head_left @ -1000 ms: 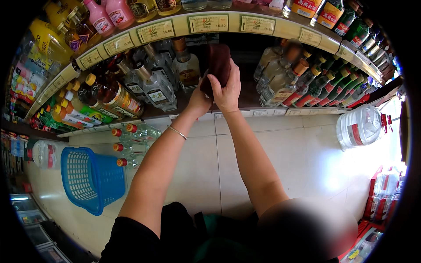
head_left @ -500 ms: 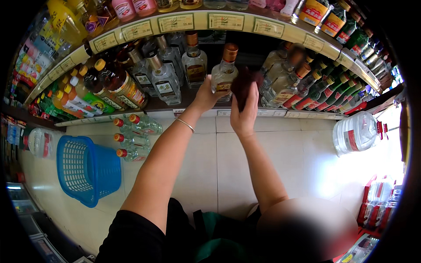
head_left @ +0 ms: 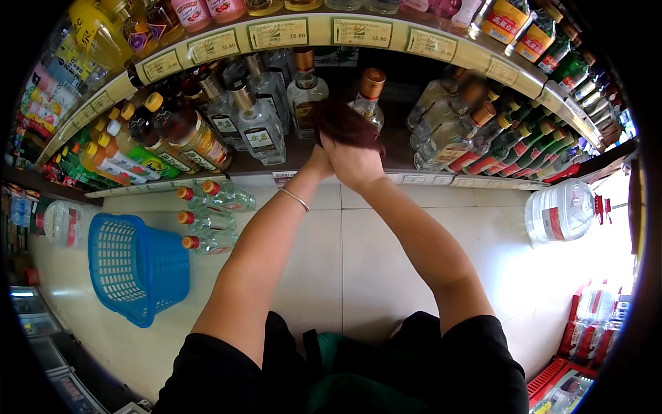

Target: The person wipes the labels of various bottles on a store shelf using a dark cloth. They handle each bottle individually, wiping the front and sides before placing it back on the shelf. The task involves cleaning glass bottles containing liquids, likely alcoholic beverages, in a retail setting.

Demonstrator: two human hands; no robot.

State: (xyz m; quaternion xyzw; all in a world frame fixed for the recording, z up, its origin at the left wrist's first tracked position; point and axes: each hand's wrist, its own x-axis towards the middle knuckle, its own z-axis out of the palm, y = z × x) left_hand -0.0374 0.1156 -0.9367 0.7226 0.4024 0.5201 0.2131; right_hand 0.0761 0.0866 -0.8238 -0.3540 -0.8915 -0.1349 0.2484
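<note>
My right hand (head_left: 357,165) is closed on a dark red cloth (head_left: 348,127), bunched up in front of a clear glass bottle (head_left: 366,109) with a copper-coloured cap. The cloth and hand hide the bottle's lower part. My left hand (head_left: 320,163) is pressed close against the right one, at the cloth's lower left; its fingers are hidden, so what they hold does not show. Just left of the cloth stands a similar clear bottle (head_left: 307,93) with a gold-brown label, and clear bottles with silver caps (head_left: 261,132) stand beyond it.
A price-tagged upper shelf edge (head_left: 289,33) overhangs the bottles. On the floor at left are several red-capped clear bottles (head_left: 214,219) and a blue basket (head_left: 158,269). More clear bottles (head_left: 445,138) and green bottles (head_left: 510,148) line the right; a large water jug (head_left: 562,210) stands on the floor.
My right hand and the cloth have swung left across the bottle's front, now covering its label. The bottle's cap has shifted slightly right. My left fingers, visible at the bottle before, are now covered.
</note>
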